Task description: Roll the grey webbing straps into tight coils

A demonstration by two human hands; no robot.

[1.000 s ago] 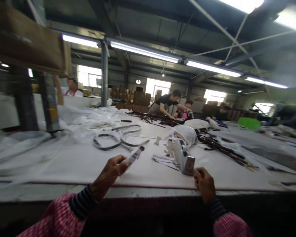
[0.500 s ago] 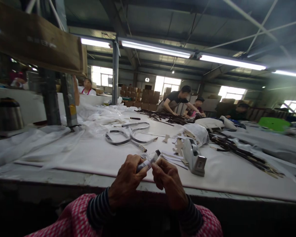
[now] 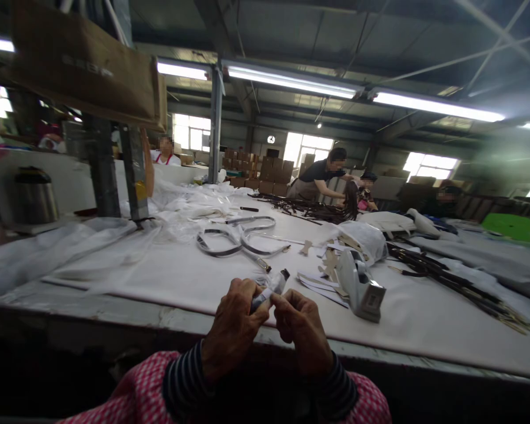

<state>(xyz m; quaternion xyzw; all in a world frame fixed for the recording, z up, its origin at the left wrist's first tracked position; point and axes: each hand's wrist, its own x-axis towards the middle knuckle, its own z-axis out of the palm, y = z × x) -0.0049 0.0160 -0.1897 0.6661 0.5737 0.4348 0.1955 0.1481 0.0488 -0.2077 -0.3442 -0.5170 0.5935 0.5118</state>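
Observation:
Near the table's front edge, my left hand (image 3: 237, 321) is closed around a small grey strap-like bundle (image 3: 279, 284) with a dark tip, partly covered in something clear or whitish. A white strip (image 3: 266, 294) lies across it. My right hand (image 3: 301, 321) pinches at the strip's near side, thumb against forefinger, its other fingers curled. What sits inside my left fist is hidden. Just beyond my hands, a looped grey strap (image 3: 221, 252) with a metal end rests on the white table (image 3: 168, 277). Right of my hands stands a grey tape dispenser (image 3: 362, 288).
White paper strips (image 3: 320, 287) and beige card cutouts (image 3: 330, 259) lie beside the dispenser. Dark straps (image 3: 450, 277) spread to the right. Clear plastic sheets (image 3: 83, 247) cover the left side. Across the table a co-worker (image 3: 320, 176) handles dark brown straps (image 3: 300, 207).
The view has shifted slightly, so the table things appear further right. My hands keep their hold on the bundle. The co-worker opposite now lifts a bunch of dark straps.

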